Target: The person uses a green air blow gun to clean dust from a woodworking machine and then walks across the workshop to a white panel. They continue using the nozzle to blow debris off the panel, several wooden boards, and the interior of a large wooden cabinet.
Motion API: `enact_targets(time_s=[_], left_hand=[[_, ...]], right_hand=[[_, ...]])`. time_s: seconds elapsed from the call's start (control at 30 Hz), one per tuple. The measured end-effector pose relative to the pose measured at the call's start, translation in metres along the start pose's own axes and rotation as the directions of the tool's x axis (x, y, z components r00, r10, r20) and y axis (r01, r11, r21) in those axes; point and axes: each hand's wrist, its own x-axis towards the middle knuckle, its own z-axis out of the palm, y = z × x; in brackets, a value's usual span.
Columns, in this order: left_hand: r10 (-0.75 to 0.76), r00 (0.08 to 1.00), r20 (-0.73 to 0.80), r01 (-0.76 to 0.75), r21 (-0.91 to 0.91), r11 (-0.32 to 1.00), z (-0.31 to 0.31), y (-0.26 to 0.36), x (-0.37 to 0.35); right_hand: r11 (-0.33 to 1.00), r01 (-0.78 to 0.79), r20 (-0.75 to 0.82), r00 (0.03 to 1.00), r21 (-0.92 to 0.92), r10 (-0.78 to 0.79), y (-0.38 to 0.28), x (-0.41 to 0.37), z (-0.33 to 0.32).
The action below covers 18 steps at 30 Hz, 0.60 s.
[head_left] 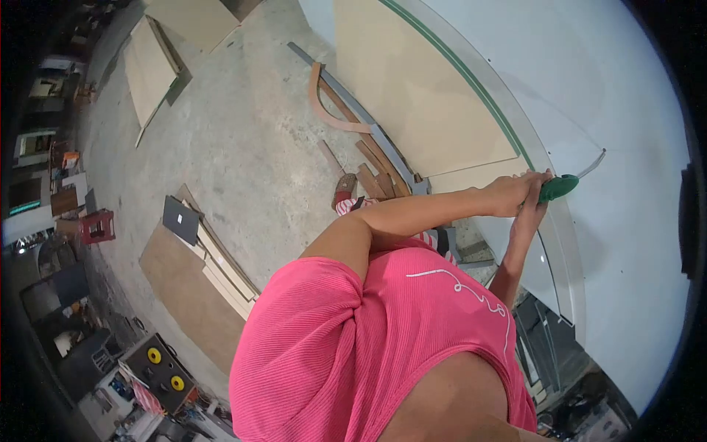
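Observation:
My right hand (536,197) is closed around a green hand-held object (558,188) whose exact kind I cannot make out. A thin pale strip (592,163) sticks out beyond it over the white surface. My left hand (508,193) is pressed up against the right hand, its fingers closed and partly overlapping at the green object; what they grip is hidden. Both hands are at the grey curved edge (532,127) of a large white panel (626,110). A green line follows that curve beside a beige board (412,96).
Curved wooden strips (335,114) and offcuts lie on the concrete floor (250,110) near my feet. Beige panels (151,77) stand farther off. A brown sheet (180,283) with pale boards (224,272) lies to the left. Beyond are a red stool (97,226) and a cluttered bench.

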Motion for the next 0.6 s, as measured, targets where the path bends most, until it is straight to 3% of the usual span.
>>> enact_targets(time_s=[0.03, 0.1, 0.17, 0.23, 0.3, 0.4, 0.43, 0.5, 0.53, 0.6], left_hand=[[0.001, 1.0, -0.009, -0.001, 0.014, 1.0, 0.0, 0.001, 0.0], [0.003, 0.999, -0.05, -0.004, -0.021, 1.0, 0.004, 0.0, 0.003], [0.138, 0.984, -0.11, -0.127, 0.098, 0.987, 0.019, -0.018, 0.009], [0.133, 0.989, -0.058, -0.134, -0.003, 0.991, 0.003, -0.005, 0.008], [0.109, 0.994, 0.005, -0.108, -0.044, 0.993, -0.002, -0.003, 0.011], [0.15, 0.988, 0.032, -0.149, -0.024, 0.989, -0.017, 0.01, 0.008], [0.185, 0.981, 0.05, -0.185, -0.013, 0.983, -0.019, 0.012, 0.006], [0.259, 0.966, -0.002, -0.259, -0.022, 0.966, -0.032, 0.012, 0.009], [0.301, 0.953, 0.025, -0.301, -0.01, 0.954, -0.043, 0.013, 0.013], [0.185, 0.977, 0.104, -0.182, -0.033, 0.983, -0.059, 0.022, 0.014]], right_hand=[[1.0, 0.009, 0.01, 1.0, 0.01, -0.009, -0.001, 0.0, -0.002], [0.987, -0.001, 0.084, 0.996, -0.162, 0.014, -0.003, 0.001, -0.012], [0.989, 0.063, 0.069, 0.996, -0.137, -0.054, 0.004, 0.008, -0.012], [0.983, 0.125, 0.014, 0.992, -0.137, -0.125, -0.012, 0.002, -0.004], [0.993, 0.011, 0.012, 1.0, -0.117, -0.009, -0.006, 0.003, -0.009], [0.987, 0.115, -0.061, 0.991, -0.108, -0.122, -0.035, -0.01, 0.013], [0.985, 0.142, -0.089, 0.984, -0.102, -0.151, -0.036, -0.012, 0.011], [0.99, 0.03, -0.008, 0.999, -0.136, -0.031, -0.039, -0.006, 0.013], [0.991, 0.062, -0.044, 0.997, -0.121, -0.067, -0.043, 0.001, 0.019], [0.985, 0.134, -0.065, 0.988, -0.105, -0.141, -0.05, 0.005, 0.032]])
